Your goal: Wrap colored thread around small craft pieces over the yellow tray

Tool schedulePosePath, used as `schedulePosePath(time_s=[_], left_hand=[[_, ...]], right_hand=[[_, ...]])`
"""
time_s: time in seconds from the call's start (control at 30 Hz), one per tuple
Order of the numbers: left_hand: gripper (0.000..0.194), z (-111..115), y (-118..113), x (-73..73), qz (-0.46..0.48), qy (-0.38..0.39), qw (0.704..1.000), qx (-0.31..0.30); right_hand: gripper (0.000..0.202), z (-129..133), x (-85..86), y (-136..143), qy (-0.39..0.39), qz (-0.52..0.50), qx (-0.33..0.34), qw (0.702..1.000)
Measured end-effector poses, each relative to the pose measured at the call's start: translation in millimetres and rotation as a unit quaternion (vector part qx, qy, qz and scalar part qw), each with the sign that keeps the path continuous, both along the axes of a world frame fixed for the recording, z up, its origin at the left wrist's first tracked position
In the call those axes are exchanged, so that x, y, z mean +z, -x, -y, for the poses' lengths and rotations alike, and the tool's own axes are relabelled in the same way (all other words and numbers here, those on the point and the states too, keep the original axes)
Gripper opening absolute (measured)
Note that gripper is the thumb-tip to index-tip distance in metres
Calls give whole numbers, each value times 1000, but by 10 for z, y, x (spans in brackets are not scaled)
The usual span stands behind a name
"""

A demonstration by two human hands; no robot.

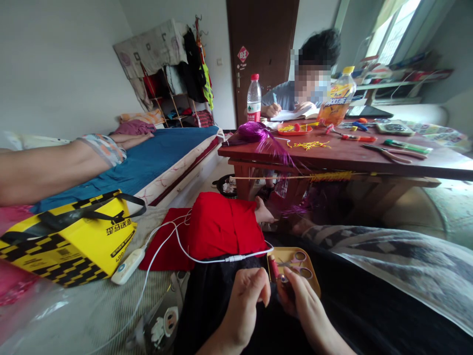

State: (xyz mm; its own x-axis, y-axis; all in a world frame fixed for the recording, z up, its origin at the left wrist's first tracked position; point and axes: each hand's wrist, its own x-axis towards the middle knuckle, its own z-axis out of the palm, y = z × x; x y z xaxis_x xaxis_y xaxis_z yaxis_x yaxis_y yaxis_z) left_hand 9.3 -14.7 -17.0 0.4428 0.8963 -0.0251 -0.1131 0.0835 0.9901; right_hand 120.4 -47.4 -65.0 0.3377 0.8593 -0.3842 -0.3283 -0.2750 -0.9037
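Note:
My left hand (247, 301) is raised over the black cloth on my lap, its fingers curled in and pressed together; whatever they hold is too small to make out. Beside it, my right hand (299, 296) pinches a small dark, round-ended item (283, 278) between thumb and fingers. That item hangs over the left part of a yellow tray (316, 288). In the tray lie scissors (300, 257) with pale handles and a red thread spool (274, 266). Left of the tray, a white cable (214, 260) crosses a red cloth (225, 224).
A wooden table (254, 154) ahead carries bottles, purple strands (256, 135), pliers (391, 154) and yellow pieces. Someone writes behind it. A yellow bag (81, 241) and white controller (128, 266) lie left. Another person lies on the blue bed (162, 153).

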Motion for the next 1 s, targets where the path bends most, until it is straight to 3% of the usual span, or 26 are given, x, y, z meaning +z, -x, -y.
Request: schedulePosePath(time_s=[0.2, 0.3, 0.37, 0.4, 0.43, 0.47, 0.53, 0.6, 0.7, 0.8, 0.87, 1.0], left_hand=[[54, -2, -1, 13, 6, 4, 1000, 0], [54, -13, 6, 23, 8, 4, 1000, 12], [55, -26, 13, 15, 9, 6, 1000, 21], [55, -33, 16, 6, 11, 7, 1000, 24], [54, -38, 18, -6, 15, 10, 1000, 25], [54, -43, 19, -19, 19, 13, 999, 26], [53, -48, 21, -43, 25, 15, 999, 23], [53, -53, 24, -59, 25, 15, 999, 19], [53, -62, 38, -69, 16, 10, 1000, 21], [54, -75, 51, -67, 10, 3, 1000, 23], [55, -81, 49, -63, 12, 4, 1000, 19], [56, -94, 29, -83, 25, 12, 999, 45]], right_hand=[[47, -5, 66, 3, -8, 8, 10, 1000], [51, -29, 94, -209, -19, 33, 29, 999], [49, -55, 46, -440, -19, 114, 71, 991], [45, -67, -8, -557, -12, 189, 91, 978], [38, -75, -79, -661, -3, 299, 168, 939], [30, -78, -165, -742, 13, 428, 214, 878], [17, -63, -350, -817, 39, 514, 243, 822], [24, -32, -498, -791, 48, 560, 249, 789], [29, -33, -517, -718, 28, 613, 256, 747], [21, -240, -191, -846, -4, 649, 243, 721], [15, -537, 206, -1089, -22, 678, 196, 708], [28, -1312, 1082, -1735, 3, 726, 42, 686]])
